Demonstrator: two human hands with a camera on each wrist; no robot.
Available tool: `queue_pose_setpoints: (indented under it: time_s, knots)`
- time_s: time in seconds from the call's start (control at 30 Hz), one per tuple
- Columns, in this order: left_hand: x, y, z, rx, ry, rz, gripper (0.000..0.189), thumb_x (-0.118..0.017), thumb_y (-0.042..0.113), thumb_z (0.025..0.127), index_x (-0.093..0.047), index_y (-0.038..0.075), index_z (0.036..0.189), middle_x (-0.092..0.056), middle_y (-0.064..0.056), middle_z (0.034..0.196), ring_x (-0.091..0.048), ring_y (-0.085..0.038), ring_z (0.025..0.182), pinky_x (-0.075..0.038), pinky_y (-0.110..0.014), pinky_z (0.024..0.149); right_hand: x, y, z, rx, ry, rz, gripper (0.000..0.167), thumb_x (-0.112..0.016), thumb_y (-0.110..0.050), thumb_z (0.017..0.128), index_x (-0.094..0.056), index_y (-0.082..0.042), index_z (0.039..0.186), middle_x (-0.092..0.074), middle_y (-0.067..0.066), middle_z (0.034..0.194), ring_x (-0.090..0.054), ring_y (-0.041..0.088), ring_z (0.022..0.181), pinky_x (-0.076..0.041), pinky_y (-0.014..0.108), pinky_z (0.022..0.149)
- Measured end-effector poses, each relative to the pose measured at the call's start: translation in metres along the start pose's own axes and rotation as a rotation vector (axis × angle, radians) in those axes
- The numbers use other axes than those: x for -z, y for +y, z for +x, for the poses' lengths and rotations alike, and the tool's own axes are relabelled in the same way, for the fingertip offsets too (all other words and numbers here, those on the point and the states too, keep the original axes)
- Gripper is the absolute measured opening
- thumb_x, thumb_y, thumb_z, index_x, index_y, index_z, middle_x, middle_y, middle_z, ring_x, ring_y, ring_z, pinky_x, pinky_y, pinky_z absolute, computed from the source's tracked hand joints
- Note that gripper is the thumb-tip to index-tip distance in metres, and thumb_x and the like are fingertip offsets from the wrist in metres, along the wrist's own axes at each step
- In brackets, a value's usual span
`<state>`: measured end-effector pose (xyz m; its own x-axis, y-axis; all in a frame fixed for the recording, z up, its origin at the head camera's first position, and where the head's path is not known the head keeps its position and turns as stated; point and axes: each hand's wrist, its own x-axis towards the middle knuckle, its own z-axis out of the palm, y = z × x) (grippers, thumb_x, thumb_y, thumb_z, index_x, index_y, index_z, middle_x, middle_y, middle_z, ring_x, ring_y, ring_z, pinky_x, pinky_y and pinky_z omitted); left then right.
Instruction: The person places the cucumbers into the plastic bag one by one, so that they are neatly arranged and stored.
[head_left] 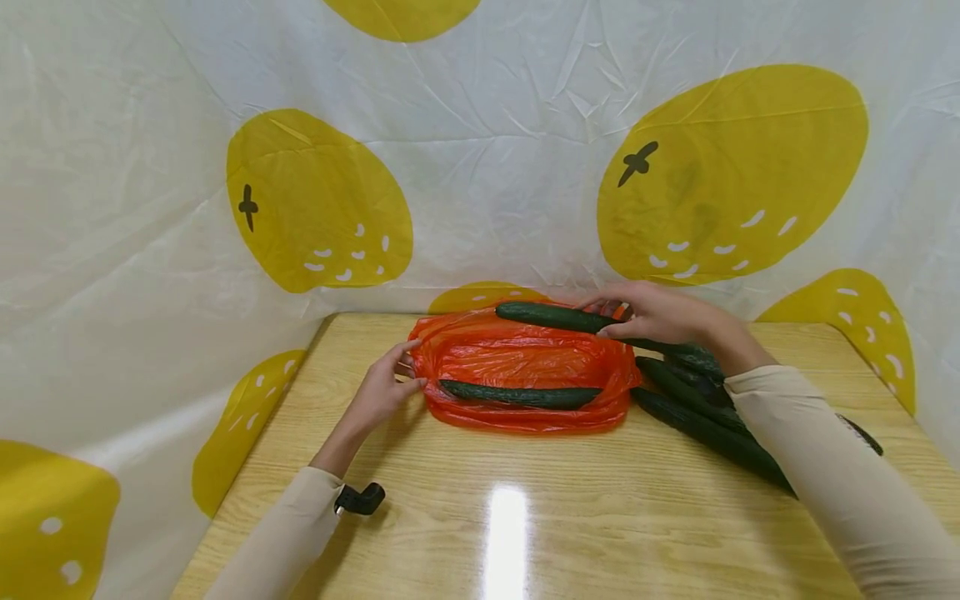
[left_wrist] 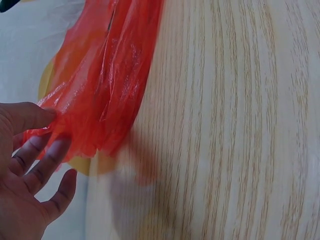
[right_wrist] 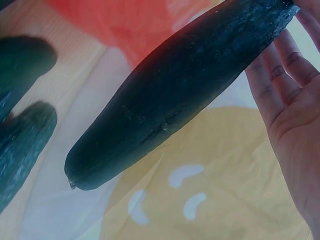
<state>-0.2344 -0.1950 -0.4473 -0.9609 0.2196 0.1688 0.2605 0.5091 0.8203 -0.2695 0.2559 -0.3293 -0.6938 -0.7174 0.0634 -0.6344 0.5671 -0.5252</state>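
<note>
A red plastic bag (head_left: 495, 422) lies spread with its mouth facing up, and one cucumber (head_left: 517, 395) lies inside along its near side. With thumb and fingers, my left hand (head_left: 382, 387) pinches the bag's left edge; the left wrist view shows that hand (left_wrist: 30, 170) at the gathered red film. Over the bag's far right side, my right hand (head_left: 660, 315) grips a second cucumber (head_left: 547, 315), held almost level. In the right wrist view this cucumber (right_wrist: 165, 100) runs diagonally past the open palm, its grip partly out of frame.
Several more cucumbers (head_left: 705, 425) lie piled right of the bag, partly hidden under my right forearm. The wooden table (head_left: 420, 517) ends at a curtain (head_left: 487, 208) with yellow fruit prints. A black device (head_left: 362, 498) sits on my left wrist.
</note>
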Motion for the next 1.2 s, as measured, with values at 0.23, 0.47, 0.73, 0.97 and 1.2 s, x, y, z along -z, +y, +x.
queue_pose_setpoints:
  time_s: [0.23,0.47,0.73,0.97,1.2]
  knots:
    - [-0.001,0.001,0.0,-0.003,-0.006,-0.008,0.066,-0.074,-0.003,0.088,-0.048,0.004,0.149,-0.063,-0.016,0.108,-0.066,-0.031,0.102,-0.056,-0.041,0.084,-0.009,-0.005,0.015,0.065,0.007,0.001,0.048,-0.07,-0.023,0.097,-0.058,-0.02,0.143,-0.063,0.003,0.134,-0.062,0.024,0.114,-0.053,0.05,0.094]
    - [-0.001,0.001,0.0,0.0,-0.014,-0.003,0.066,-0.074,-0.002,0.089,-0.047,0.004,0.15,-0.062,-0.016,0.11,-0.064,-0.029,0.1,-0.055,-0.036,0.079,-0.012,-0.013,0.027,0.117,0.011,0.013,0.049,-0.07,-0.023,0.097,-0.056,-0.02,0.144,-0.062,0.003,0.136,-0.061,0.025,0.114,-0.053,0.051,0.094]
    - [-0.001,0.001,-0.001,0.003,-0.018,0.001,0.066,-0.073,0.0,0.09,-0.047,0.005,0.15,-0.062,-0.016,0.111,-0.063,-0.028,0.099,-0.054,-0.036,0.082,-0.014,-0.027,0.041,0.157,0.034,0.014,0.049,-0.07,-0.022,0.097,-0.056,-0.017,0.144,-0.063,0.005,0.135,-0.062,0.025,0.112,-0.055,0.047,0.091]
    - [-0.001,-0.001,0.0,-0.01,-0.015,0.005,0.066,-0.074,-0.001,0.089,-0.047,0.004,0.149,-0.062,-0.016,0.109,-0.063,-0.027,0.098,-0.054,-0.033,0.08,-0.019,-0.036,0.051,0.204,0.041,0.04,0.05,-0.071,-0.021,0.097,-0.056,-0.018,0.144,-0.063,0.004,0.135,-0.063,0.025,0.111,-0.056,0.045,0.09]
    - [-0.002,0.0,0.0,-0.006,-0.018,-0.006,0.066,-0.074,-0.001,0.089,-0.047,0.004,0.15,-0.062,-0.014,0.108,-0.061,-0.027,0.102,-0.055,-0.034,0.081,-0.023,-0.041,0.06,0.224,0.037,0.046,0.049,-0.069,-0.026,0.098,-0.056,-0.021,0.144,-0.062,0.002,0.136,-0.062,0.024,0.115,-0.056,0.044,0.091]
